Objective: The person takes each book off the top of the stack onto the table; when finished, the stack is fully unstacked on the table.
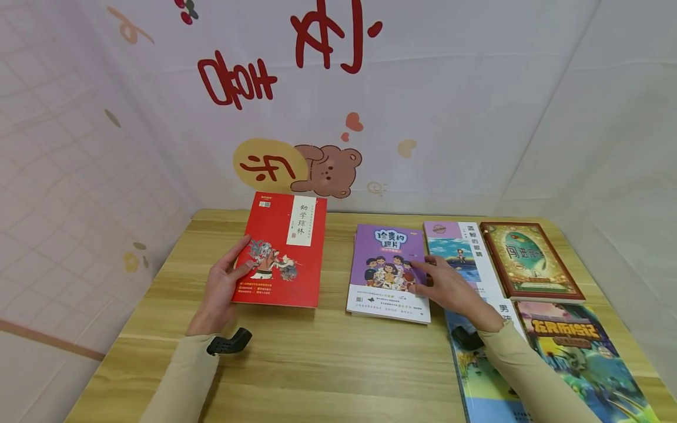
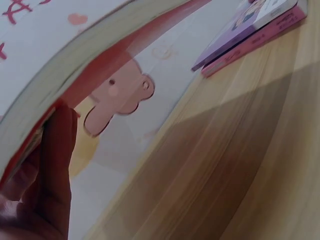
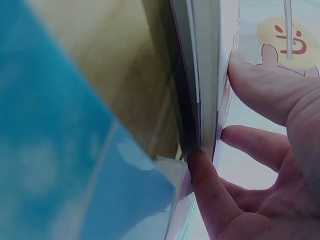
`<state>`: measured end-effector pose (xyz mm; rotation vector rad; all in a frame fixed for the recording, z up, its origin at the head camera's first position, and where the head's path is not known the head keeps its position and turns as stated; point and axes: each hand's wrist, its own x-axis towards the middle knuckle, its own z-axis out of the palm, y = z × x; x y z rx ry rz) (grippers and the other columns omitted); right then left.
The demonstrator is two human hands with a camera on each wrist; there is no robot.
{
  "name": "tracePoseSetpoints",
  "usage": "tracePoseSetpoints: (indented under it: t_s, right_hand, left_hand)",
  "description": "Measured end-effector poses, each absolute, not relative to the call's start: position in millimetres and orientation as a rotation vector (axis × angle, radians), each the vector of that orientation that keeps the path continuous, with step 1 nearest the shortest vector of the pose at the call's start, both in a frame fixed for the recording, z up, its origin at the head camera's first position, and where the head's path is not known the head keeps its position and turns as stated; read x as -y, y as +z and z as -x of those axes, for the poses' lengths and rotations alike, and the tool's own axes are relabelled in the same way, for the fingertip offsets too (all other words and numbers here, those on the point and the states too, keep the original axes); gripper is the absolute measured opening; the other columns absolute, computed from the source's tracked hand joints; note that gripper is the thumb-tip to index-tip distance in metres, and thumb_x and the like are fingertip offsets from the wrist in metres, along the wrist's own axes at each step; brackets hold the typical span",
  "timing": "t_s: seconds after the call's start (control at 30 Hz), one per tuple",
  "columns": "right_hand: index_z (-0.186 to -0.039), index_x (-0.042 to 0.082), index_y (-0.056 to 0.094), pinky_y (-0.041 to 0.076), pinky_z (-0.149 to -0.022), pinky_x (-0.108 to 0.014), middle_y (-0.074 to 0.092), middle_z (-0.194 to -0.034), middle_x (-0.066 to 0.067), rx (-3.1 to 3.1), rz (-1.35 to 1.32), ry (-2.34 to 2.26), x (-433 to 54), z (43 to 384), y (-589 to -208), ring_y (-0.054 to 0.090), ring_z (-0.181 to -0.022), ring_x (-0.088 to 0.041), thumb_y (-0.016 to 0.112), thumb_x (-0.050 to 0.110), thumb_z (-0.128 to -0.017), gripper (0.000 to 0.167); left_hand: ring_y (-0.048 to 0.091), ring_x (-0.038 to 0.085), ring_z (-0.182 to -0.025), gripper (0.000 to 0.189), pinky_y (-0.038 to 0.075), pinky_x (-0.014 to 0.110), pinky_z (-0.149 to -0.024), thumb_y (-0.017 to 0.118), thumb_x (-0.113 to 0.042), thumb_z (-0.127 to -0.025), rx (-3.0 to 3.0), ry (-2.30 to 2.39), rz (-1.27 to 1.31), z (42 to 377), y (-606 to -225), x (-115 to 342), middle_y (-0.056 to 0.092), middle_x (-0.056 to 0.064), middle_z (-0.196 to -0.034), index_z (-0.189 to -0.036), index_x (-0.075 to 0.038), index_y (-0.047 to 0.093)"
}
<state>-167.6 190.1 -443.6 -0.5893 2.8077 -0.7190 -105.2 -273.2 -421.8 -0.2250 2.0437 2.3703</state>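
Note:
My left hand [image 1: 221, 288] holds a red book [image 1: 285, 264] by its lower left edge, thumb over the cover. This book is raised off the table at a tilt; the left wrist view shows its page edge [image 2: 95, 55] and a finger [image 2: 57, 165] under it. My right hand [image 1: 449, 285] is at the right edge of a purple book [image 1: 388, 247]. In the right wrist view the thumb [image 3: 255, 82] lies against its cover and a bent finger [image 3: 205, 180] is at its page edge. A pink-spined book [image 2: 255, 45] lies beneath the purple one.
Right of the purple book lie a blue-and-white book [image 1: 455, 252], a brown-bordered book [image 1: 529, 258], another blue book [image 1: 483, 376] partly under the right forearm, and a colourful adventure book [image 1: 587, 364]. A printed white curtain [image 1: 449, 106] hangs behind the wooden table [image 1: 328, 364].

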Motion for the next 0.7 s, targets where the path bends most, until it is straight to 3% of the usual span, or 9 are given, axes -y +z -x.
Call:
tracePoseSetpoints:
  t_s: [0.7]
  right_hand:
    - [-0.151,0.004,0.052,0.048,-0.097,-0.065,0.040,-0.152,-0.036,-2.809,0.589,-0.740,-190.6,167.9,-445.0,0.050,-0.129,-0.053,0.075,0.032,-0.097,0.065]
  left_hand:
    - [0.048,0.009,-0.121,0.061,0.056,0.021,-0.087,0.050,-0.014,-0.109,-2.055,2.407,0.337,107.0,-433.2,339.1,0.017,0.002,-0.168,-0.165,-0.028,0.031]
